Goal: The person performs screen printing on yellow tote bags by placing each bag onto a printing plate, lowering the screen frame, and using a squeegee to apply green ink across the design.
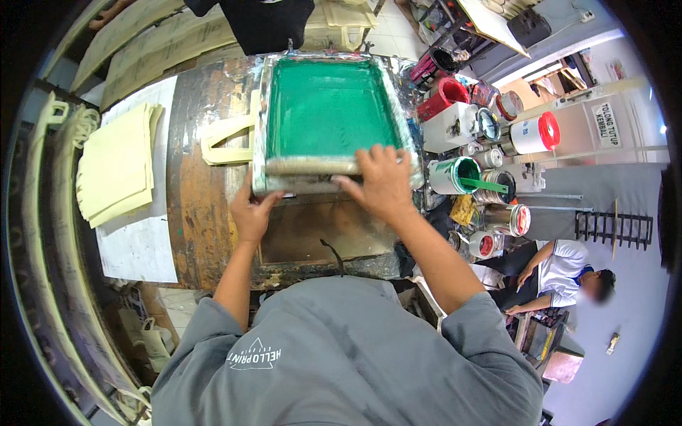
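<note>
A screen printing frame [261,106] stands on the work table before me, its mesh covered in wet green ink [327,106]. A squeegee [312,167] with a wooden bar lies along its near side. My right hand [383,184] is closed over the right part of that near side, fingers on top and thumb on the front. My left hand [250,219] pinches the near left corner, thumb and fingers on either side of it. From under the frame's left side sticks out the pale yellow handle of a cloth bag [226,140].
Left of the frame lies a stack of pale yellow cloth bags [117,163] on white paper. Ink tubs crowd the right side, one green tub [455,175] with a green stirrer. Racks of bags [71,234] line the left. Another person [561,273] sits at the right.
</note>
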The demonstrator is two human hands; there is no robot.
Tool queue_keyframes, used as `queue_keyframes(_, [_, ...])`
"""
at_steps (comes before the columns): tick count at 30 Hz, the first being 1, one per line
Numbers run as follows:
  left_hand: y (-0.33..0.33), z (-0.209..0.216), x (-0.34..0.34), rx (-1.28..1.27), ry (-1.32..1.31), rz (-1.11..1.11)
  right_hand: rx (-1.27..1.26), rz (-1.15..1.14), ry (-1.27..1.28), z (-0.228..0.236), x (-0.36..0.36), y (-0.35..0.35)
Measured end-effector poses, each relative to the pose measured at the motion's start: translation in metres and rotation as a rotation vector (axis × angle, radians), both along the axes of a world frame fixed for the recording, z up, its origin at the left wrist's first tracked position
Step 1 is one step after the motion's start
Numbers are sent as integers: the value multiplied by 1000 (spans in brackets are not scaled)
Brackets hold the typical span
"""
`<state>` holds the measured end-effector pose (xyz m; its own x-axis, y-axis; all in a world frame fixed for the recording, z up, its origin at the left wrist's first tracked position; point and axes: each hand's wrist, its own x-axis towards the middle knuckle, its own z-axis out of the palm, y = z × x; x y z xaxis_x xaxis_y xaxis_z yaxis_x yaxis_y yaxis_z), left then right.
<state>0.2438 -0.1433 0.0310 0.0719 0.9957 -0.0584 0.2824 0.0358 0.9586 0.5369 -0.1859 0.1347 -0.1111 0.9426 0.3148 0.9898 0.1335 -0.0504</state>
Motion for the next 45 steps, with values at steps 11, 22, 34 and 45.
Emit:
queue_keyframes(11, [46,-92,27,233,859,224,457,35,-39,132,43,149])
queue_keyframes(22, [113,-95,-10,285,474,166,357,33,122,162,42,165])
queue_keyframes(34, [243,96,-260,585,1006,507,400,21,41,147,41,158])
queue_keyframes(45, [45,-75,88,675,840,-808,429,12,-80,156,61,186])
